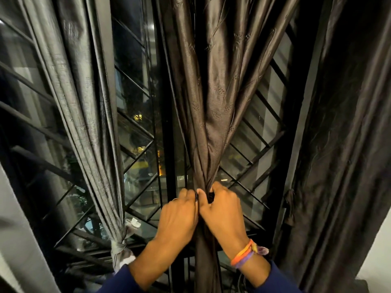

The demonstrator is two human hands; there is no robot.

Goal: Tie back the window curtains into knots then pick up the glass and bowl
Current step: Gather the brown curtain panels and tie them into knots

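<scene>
Head view: at 6 o'clock, left hand (177,210) and right hand (222,210) clench the gathered middle curtain (211,102), apparently mid-knot; next, likely loop and tighten; glass and bowl unseen

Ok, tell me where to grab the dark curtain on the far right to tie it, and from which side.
Grip the far-right curtain low down, at about the height where both hands, left hand and right hand, bunch the middle curtain. It hangs loose and spread, so probably gather it inward from its window-side edge.
</scene>
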